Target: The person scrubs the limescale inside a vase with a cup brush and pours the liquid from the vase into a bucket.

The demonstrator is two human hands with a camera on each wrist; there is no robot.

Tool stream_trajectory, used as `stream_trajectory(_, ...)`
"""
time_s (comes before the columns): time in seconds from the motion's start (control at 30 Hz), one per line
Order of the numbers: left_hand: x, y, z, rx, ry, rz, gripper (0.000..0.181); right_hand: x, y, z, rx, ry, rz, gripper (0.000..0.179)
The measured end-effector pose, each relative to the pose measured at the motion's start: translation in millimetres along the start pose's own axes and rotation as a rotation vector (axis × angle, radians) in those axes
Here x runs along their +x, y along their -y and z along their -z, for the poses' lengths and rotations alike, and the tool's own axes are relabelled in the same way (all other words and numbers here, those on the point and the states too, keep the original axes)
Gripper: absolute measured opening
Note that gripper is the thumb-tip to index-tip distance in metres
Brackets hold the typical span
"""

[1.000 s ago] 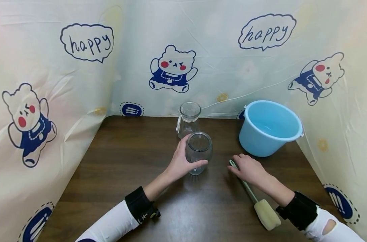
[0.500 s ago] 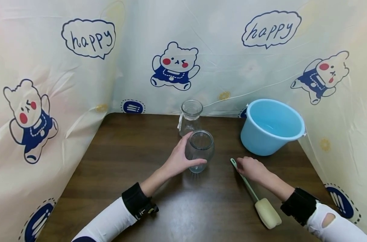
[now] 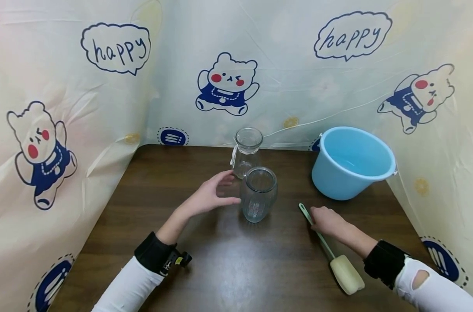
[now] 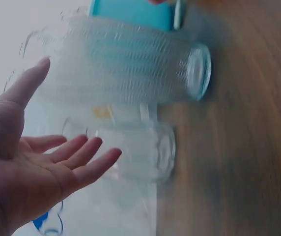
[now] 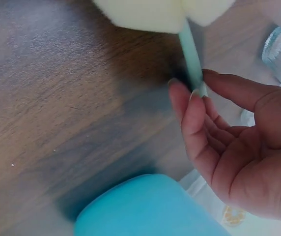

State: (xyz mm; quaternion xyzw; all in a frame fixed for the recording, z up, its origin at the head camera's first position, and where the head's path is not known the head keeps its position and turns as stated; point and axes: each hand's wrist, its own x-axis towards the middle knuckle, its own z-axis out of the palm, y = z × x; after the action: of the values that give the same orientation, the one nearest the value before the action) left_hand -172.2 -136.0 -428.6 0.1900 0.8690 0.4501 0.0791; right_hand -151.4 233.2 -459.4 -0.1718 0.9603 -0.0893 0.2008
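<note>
My left hand (image 3: 206,196) is just left of a clear ribbed glass jar (image 3: 257,203), fingers relaxed and spread, holding nothing. In the left wrist view, a gap shows between thumb and jar (image 4: 126,61). Behind the jar stands a second glass vessel (image 3: 246,161), flared at the top, with a white tie at its neck. My right hand (image 3: 331,221) pinches the thin green handle of a sponge bottle brush (image 3: 346,275) between thumb and fingertips. The right wrist view shows that grip on the handle (image 5: 191,56) close up. Its pale yellow sponge head points toward the table's front.
A light blue bucket (image 3: 335,177) stands at the back right, beyond my right hand. The dark wooden table (image 3: 174,173) meets a printed curtain (image 3: 291,86) along its back and sides.
My left hand has let go of the jar and drawn away to the left. My right hand has closed from loose fingers over the handle into a pinch. The jar stays in place.
</note>
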Motion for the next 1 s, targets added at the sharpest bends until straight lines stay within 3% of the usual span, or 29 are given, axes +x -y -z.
stream_trajectory(0.1, -1.9, 6.9, 9.0, 0.095, -0.015, 0.018, 0.085, 0.7, -3, 0, 0.004, 0.016, -0.008, 0.018)
stream_trajectory(0.3, -6.5, 16.0, 14.7, 0.464, -0.118, 0.039, 0.083, 4.7, -6, 0, 0.028, 0.005, -0.015, 0.025)
stream_trajectory(0.43, -8.6, 22.6, 14.4, 0.630, -0.150, 0.043, 0.076, 6.4, -3, 6, 0.075, -0.036, -0.018, 0.015)
stream_trajectory(0.73, -14.0, 29.6, 13.4, 0.809, -0.183, 0.031, 0.069, -2.7, 8, 46, 0.184, -0.225, 0.042, 0.014)
stream_trajectory(1.0, -16.7, 29.3, 13.4, 0.838, -0.202, 0.046, 0.067, -18.6, 29, 102, 0.218, -0.476, 0.114, 0.020)
